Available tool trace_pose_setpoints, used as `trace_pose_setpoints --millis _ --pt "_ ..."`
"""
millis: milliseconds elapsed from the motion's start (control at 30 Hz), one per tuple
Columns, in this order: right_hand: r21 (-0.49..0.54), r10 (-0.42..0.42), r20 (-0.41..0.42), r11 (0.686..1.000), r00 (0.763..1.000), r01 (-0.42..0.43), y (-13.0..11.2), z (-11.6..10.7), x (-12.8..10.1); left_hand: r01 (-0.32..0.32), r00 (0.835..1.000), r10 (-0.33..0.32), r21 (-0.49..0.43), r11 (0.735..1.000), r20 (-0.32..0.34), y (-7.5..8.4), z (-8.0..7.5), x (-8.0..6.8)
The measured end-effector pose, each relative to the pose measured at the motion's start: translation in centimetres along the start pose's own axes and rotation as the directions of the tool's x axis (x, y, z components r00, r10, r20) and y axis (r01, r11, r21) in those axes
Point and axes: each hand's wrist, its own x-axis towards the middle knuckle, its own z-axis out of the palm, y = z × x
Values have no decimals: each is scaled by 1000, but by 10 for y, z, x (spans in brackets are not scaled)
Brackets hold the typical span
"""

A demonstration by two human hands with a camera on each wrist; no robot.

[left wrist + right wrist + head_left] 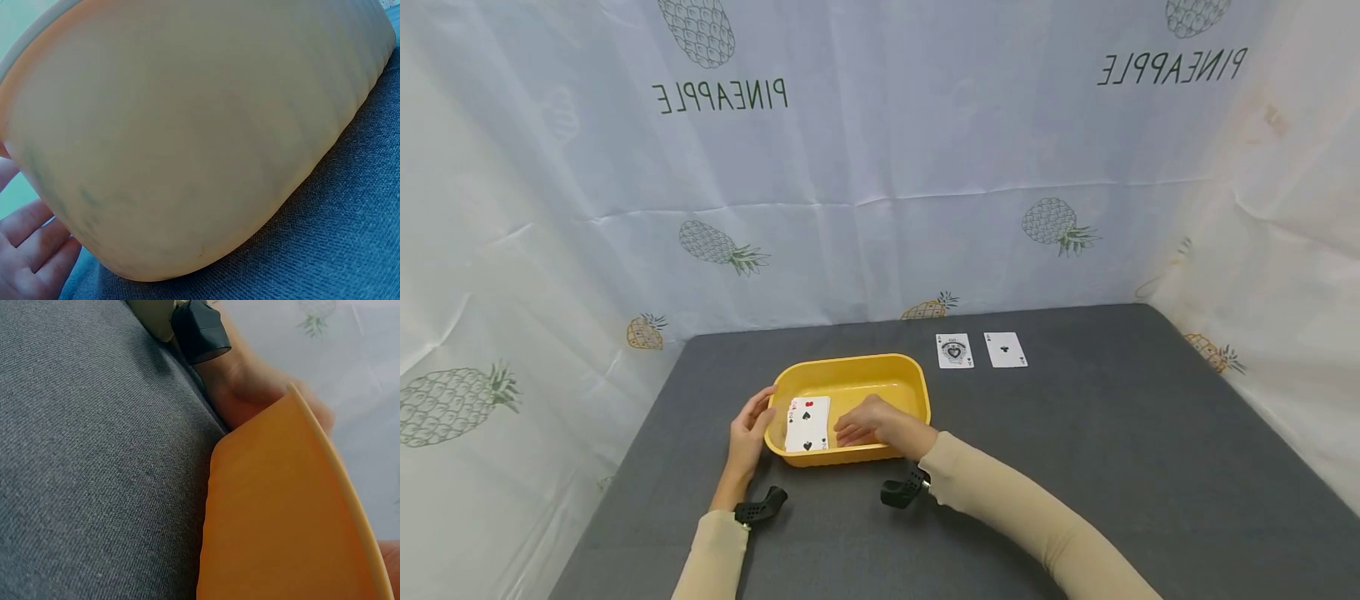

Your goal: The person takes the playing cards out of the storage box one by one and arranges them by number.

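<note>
A yellow plastic tray (868, 367) rests on the dark cloth. Inside its left end lie overlapping playing cards (808, 425), a spade card on top and red marks of another showing above it. My left hand (748, 433) touches the tray's left end with loosely extended fingers, which also show beside the wall in the left wrist view. Over the front rim reaches my right hand (880, 421), its fingers lowered into the tray just right of the cards. They look extended and no card shows in them. The wall hides these fingers mostly in the right wrist view.
Behind the tray to the right, an ornate ace of spades (955, 351) and an ace of clubs (1005, 350) lie face up side by side. A pineapple-print curtain (880, 250) hangs along the back edge and sides of the table (1075, 442).
</note>
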Motion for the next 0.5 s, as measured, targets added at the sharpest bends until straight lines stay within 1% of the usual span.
trace_pose_setpoints --millis 233,400,500 --pt "24 -4 8 1000 1000 4 -1 8 3 19 1000 -20 -22 1000 -5 0 -2 0" --pt "38 2 22 999 1000 -3 -2 12 4 33 999 -33 -10 999 7 1 -2 1" --pt "70 6 32 997 999 -8 -3 14 5 44 999 -44 -4 999 9 1 -1 1"
